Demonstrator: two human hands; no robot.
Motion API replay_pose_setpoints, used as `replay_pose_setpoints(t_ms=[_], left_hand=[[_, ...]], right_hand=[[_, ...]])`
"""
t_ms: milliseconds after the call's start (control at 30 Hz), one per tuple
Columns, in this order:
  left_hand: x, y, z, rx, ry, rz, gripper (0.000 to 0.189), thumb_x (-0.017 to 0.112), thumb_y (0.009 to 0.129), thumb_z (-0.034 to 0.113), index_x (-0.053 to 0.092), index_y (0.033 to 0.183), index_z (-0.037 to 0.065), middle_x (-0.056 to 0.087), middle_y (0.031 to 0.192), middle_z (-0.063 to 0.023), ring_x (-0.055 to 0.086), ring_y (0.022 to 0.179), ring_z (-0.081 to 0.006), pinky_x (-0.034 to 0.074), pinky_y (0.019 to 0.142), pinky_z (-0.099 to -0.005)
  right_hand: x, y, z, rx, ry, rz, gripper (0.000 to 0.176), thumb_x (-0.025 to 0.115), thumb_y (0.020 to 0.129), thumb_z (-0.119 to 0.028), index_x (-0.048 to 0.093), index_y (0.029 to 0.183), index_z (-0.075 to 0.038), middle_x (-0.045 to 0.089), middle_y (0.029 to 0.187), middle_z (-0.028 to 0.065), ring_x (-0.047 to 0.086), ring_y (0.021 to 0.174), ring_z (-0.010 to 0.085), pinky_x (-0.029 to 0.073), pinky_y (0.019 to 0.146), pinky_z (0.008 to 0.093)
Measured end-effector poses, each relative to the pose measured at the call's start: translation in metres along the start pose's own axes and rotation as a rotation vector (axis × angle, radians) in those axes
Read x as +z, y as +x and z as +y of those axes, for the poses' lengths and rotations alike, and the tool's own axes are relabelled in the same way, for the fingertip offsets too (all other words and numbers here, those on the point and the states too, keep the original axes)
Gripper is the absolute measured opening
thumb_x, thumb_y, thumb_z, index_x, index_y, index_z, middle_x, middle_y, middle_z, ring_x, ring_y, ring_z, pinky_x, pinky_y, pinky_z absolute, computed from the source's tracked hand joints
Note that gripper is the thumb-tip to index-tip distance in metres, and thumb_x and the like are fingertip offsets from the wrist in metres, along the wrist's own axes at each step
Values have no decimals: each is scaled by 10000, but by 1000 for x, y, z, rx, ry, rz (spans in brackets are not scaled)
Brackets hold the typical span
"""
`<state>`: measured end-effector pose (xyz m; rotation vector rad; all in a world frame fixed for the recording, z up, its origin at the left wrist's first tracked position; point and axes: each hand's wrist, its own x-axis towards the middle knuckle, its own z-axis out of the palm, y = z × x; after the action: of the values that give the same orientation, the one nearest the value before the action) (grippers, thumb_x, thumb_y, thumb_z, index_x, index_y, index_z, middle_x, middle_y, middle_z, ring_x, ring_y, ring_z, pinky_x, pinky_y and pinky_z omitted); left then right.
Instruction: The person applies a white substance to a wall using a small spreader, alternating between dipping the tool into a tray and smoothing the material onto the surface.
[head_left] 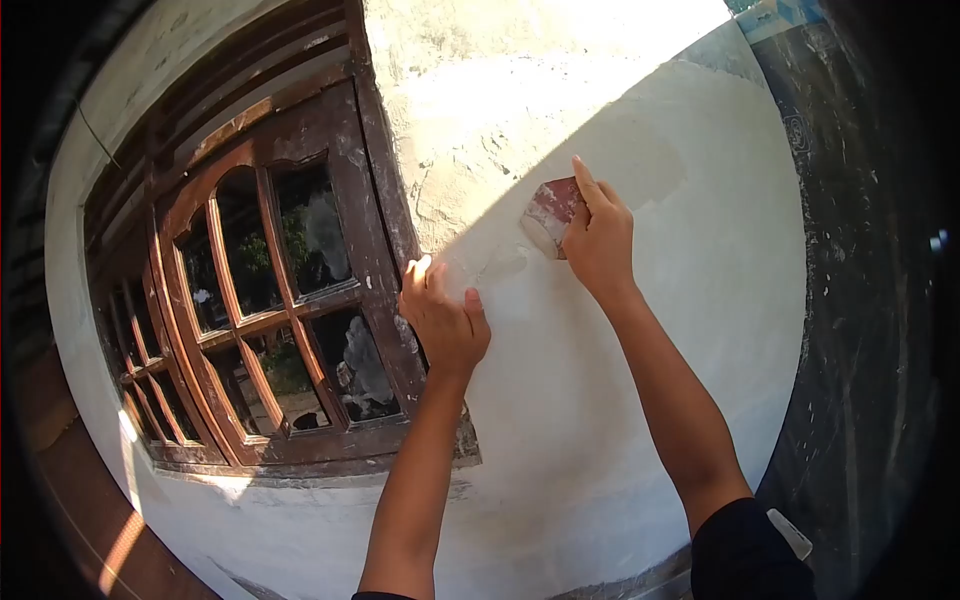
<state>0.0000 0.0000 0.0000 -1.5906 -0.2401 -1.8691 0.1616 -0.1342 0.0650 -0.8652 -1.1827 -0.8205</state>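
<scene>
My right hand [600, 238] grips a flat reddish scraper [552, 212] smeared with pale plaster, its index finger stretched along the tool. The scraper lies against the white plastered wall [545, 370], just below the slanting line between sunlight and shade. My left hand [446, 322] rests by the right edge of the brown wooden window frame [388, 215], fingers apart and pointing up, with nothing visible in it. A darker, damp-looking patch [650, 160] of plaster shows to the upper right of the scraper.
Glass panes [250, 245] in the wooden window fill the left side. Rough, sunlit plaster [450, 110] runs along the window's upper right. A dark, stained surface [855, 330] borders the wall on the right. A thin wire [98, 138] hangs at the upper left.
</scene>
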Motion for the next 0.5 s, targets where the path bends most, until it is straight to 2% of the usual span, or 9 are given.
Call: replay_pose_setpoints(t_ms=[67,100,167,200,267,300,367,400,500], left_hand=[[1,0,0,30,19,15,481,440,976,307,334,1329,-2,415,1303,-238,366,1258,-413,255,1011,-549],[13,11,-5,46,30,64,481,440,976,307,334,1329,-2,415,1303,-238,366,1258,-413,255,1011,-549],[11,9,-4,35,43,73,449,439,974,283,353,1308,-4,437,1272,-236,391,1223,-409,268,995,-540],[9,8,-4,38,44,65,449,439,974,283,353,1308,-4,437,1272,-236,391,1223,-409,268,995,-540],[7,7,-2,32,35,64,422,442,970,266,369,1290,-1,451,1251,-230,410,1195,-400,278,983,-529],[7,7,-2,32,31,62,422,442,970,266,369,1290,-1,451,1251,-230,410,1195,-400,278,983,-529],[5,5,-2,37,30,65,409,446,965,256,377,1278,1,459,1236,-221,421,1176,-393,286,975,-517],[4,2,0,34,30,53,409,446,965,256,377,1278,1,459,1236,-221,421,1176,-393,286,975,-517],[2,2,-1,21,47,34,408,457,958,258,382,1268,2,461,1228,-214,430,1157,-388,292,966,-508]], right_hand=[[-1,-7,-10,-29,148,9,542,508,812,93,516,1348,11,617,921,199,618,830,335,495,765,405],[13,-1,-8,-185,196,-46,539,504,810,102,519,1341,16,606,896,192,611,785,332,492,731,397],[32,-8,3,-242,91,-121,534,512,810,105,516,1339,28,596,876,191,602,750,326,486,706,388],[28,-6,2,-234,94,-119,534,512,810,105,516,1339,28,596,876,191,602,750,326,486,706,388],[14,1,5,17,19,195,528,521,809,98,516,1333,40,592,870,197,600,748,330,485,706,395],[11,-1,0,20,15,196,528,521,809,98,516,1333,40,592,870,197,600,748,330,485,706,395],[16,-11,-17,13,202,108,525,490,828,111,541,1335,-14,628,915,198,615,787,334,490,745,387],[29,-18,-17,-126,226,55,503,515,813,91,530,1314,48,593,858,201,595,740,341,489,690,414],[39,-25,5,-6,84,42,488,514,820,87,531,1306,61,589,858,194,591,735,329,488,680,398]])
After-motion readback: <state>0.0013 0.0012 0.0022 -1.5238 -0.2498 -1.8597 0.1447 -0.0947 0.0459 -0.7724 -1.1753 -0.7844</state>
